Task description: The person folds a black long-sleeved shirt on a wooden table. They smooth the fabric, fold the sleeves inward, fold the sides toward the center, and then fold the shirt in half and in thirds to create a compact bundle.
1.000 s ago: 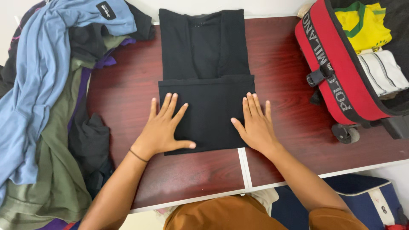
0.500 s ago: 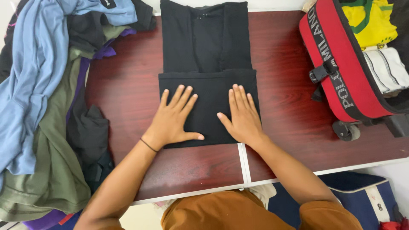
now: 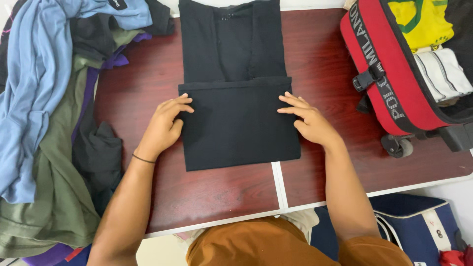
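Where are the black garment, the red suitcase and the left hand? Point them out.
black garment (image 3: 239, 128), head view, on the folded-up lower panel.
red suitcase (image 3: 382, 74), head view, on its red side wall.
left hand (image 3: 165, 125), head view, on the back of the hand.

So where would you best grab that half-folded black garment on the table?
Probably the black garment at the side edges of its folded lower panel, one hand from each side. It lies flat, and the left hand and right hand already sit there.

Dark red wood table (image 3: 148, 108). At left, pile of clothes (image 3: 44, 123): blue, olive, purple, black pcs. At right, open red suitcase (image 3: 389, 79) w/ yellow-green shirt (image 3: 423, 22) and white striped shirt (image 3: 443, 74) inside. Navy bag (image 3: 419, 231) below the table edge.
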